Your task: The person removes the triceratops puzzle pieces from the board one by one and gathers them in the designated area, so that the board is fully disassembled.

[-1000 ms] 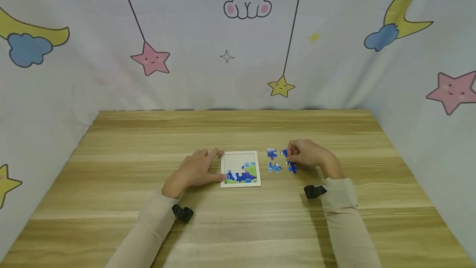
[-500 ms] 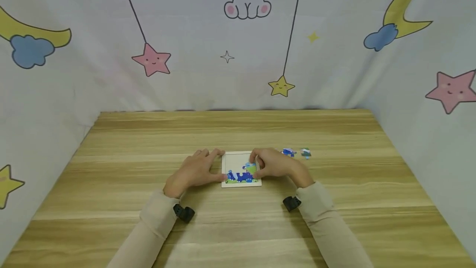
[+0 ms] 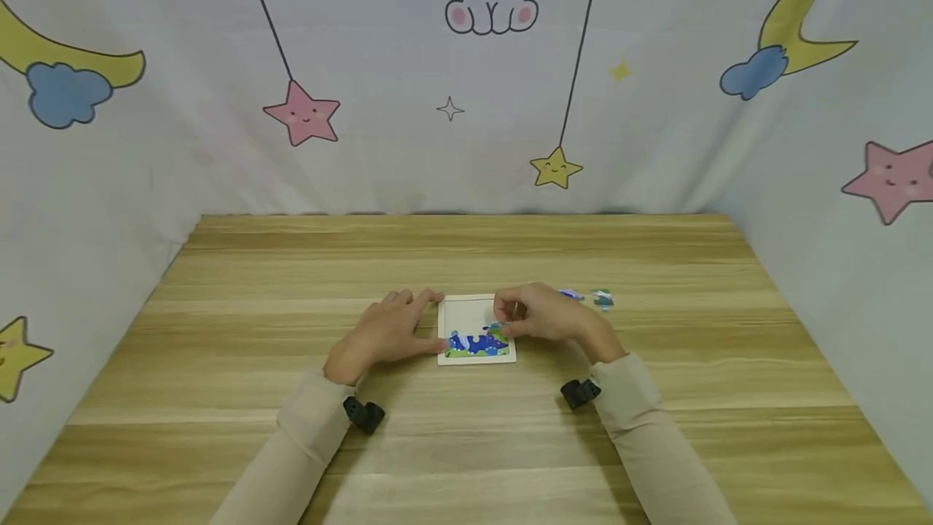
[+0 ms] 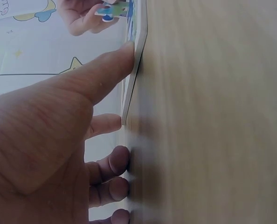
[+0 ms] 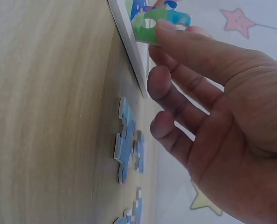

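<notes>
A white square puzzle tray [image 3: 466, 314] lies on the table, with joined blue and green puzzle pieces [image 3: 474, 346] along its near side. My left hand [image 3: 386, 332] rests at the tray's left edge, thumb on the rim and index finger touching the far corner. In the left wrist view its other fingertips stand on the tabletop. At the tray's right side, my right hand [image 3: 543, 314] pinches a green and light-blue puzzle piece [image 5: 145, 34] between thumb and fingers. That piece is tilted up from the tray. The right hand's other fingers are loosely bent.
To the right of the tray lie loose puzzle pieces [image 5: 125, 140], partly hidden by my right hand in the head view; one piece [image 3: 603, 298] shows past its knuckles. A printed curtain [image 3: 386, 104] stands behind the wooden table [image 3: 466, 444].
My right hand has moved left from the loose pieces to the tray and taken hold of the green piece there, which now tilts up. The left hand stays on the tray edge.
</notes>
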{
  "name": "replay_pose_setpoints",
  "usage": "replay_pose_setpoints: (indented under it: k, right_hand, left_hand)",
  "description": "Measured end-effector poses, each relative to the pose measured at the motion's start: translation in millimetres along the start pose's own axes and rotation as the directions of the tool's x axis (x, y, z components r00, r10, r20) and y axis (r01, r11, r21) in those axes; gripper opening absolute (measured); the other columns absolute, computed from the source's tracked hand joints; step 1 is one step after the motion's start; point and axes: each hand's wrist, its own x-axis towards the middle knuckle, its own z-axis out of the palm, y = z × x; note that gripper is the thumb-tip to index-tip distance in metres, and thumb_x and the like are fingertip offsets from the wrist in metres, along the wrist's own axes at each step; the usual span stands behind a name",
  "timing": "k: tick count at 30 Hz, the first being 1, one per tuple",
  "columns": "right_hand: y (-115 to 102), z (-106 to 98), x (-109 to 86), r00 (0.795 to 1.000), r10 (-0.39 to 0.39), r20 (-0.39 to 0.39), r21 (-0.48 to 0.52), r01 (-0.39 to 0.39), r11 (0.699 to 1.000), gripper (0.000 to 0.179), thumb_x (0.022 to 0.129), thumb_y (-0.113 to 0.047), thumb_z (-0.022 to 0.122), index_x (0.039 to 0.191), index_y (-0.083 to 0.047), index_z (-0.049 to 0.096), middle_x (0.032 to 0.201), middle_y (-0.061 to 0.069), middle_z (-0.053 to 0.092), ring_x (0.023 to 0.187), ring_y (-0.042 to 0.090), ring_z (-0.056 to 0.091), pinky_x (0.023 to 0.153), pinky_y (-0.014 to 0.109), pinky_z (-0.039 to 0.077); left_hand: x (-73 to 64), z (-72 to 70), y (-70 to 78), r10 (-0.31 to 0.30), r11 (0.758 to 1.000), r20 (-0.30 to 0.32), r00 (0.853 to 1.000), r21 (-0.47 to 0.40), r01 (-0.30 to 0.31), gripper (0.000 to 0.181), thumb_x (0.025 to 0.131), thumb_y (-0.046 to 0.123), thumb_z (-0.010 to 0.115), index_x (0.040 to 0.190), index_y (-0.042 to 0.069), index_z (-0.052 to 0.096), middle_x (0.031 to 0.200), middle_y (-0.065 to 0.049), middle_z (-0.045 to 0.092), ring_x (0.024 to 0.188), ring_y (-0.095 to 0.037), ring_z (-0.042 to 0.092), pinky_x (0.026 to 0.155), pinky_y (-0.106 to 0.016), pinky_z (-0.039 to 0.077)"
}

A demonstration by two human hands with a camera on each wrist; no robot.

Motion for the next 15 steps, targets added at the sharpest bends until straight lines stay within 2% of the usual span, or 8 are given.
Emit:
replay_pose_setpoints:
  k: [4, 8, 11, 15]
  right_hand:
    - [-0.7, -2.3, -1.4, 1.000, -0.012, 0.001, 0.035, 0.012, 0.999, 0.016, 0.093, -0.004, 0.070, 0.085, -0.012, 0.059, 0.077, -0.004, 0.055, 0.069, 0.013, 0.052, 0.062, 0.027, 0.043]
    - [-2.8, 1.9, 2.0, 0.998, -0.039, -0.050, -0.037, 0.037, 0.999, 0.014, 0.093, -0.006, 0.071, 0.088, -0.013, 0.059, 0.078, -0.004, 0.057, 0.069, 0.012, 0.053, 0.063, 0.027, 0.045]
    - [-4.9, 5.4, 4.7, 0.995, -0.035, -0.089, -0.098, 0.026, 0.995, 0.013, 0.093, -0.009, 0.072, 0.090, -0.015, 0.060, 0.079, -0.005, 0.060, 0.068, 0.011, 0.055, 0.064, 0.027, 0.046]
    - [-8.3, 4.8, 4.4, 0.996, -0.022, -0.091, -0.116, 0.011, 0.993, 0.015, 0.093, -0.009, 0.072, 0.086, -0.016, 0.061, 0.078, -0.006, 0.060, 0.067, 0.011, 0.054, 0.064, 0.028, 0.045]
  left_hand:
    - [0.6, -1.2, 0.9, -0.001, 1.000, 0.004, 1.000, -0.004, 0.001, 0.078, 0.087, 0.062, 0.068, 0.149, 0.021, 0.044, 0.129, -0.018, 0.055, 0.114, -0.034, 0.054, 0.089, -0.054, 0.045]
    - [0.1, -1.9, 0.5, -0.012, 1.000, 0.009, 1.000, 0.000, 0.012, 0.078, 0.087, 0.061, 0.068, 0.149, 0.022, 0.043, 0.128, -0.018, 0.056, 0.113, -0.033, 0.054, 0.089, -0.054, 0.045]
    - [-1.0, -2.3, 0.3, -0.015, 1.000, 0.012, 1.000, 0.001, 0.015, 0.078, 0.087, 0.061, 0.068, 0.149, 0.021, 0.043, 0.128, -0.018, 0.056, 0.112, -0.033, 0.054, 0.088, -0.053, 0.046]
    - [-1.2, -3.1, 1.3, -0.006, 1.000, 0.013, 1.000, -0.002, 0.006, 0.078, 0.087, 0.061, 0.067, 0.150, 0.021, 0.043, 0.128, -0.018, 0.056, 0.113, -0.033, 0.054, 0.088, -0.053, 0.045]
